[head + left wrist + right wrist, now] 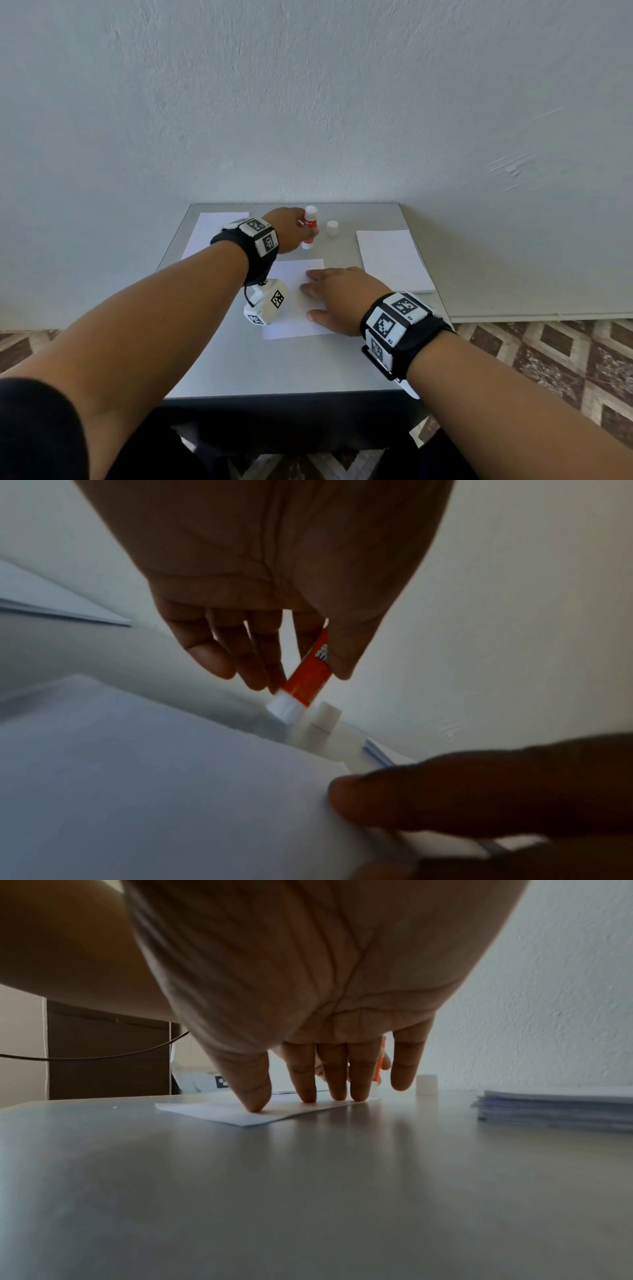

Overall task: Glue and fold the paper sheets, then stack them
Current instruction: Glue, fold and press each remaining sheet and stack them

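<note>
On the grey tabletop (239, 359), left to right: one paper stack (212, 229); the left hand (287, 231), fingers pinching one glue stick (310, 228); one loose cap (332, 228); one sheet (291, 318) under the right hand (339, 298), fingers spread flat; a second stack (394, 260).

worktop (274, 370) grey, against wall | wall (308, 102) pale, textured | floor (548, 349) brown-and-cream diamond tiles | dark cabinet (106, 1056) left
</note>
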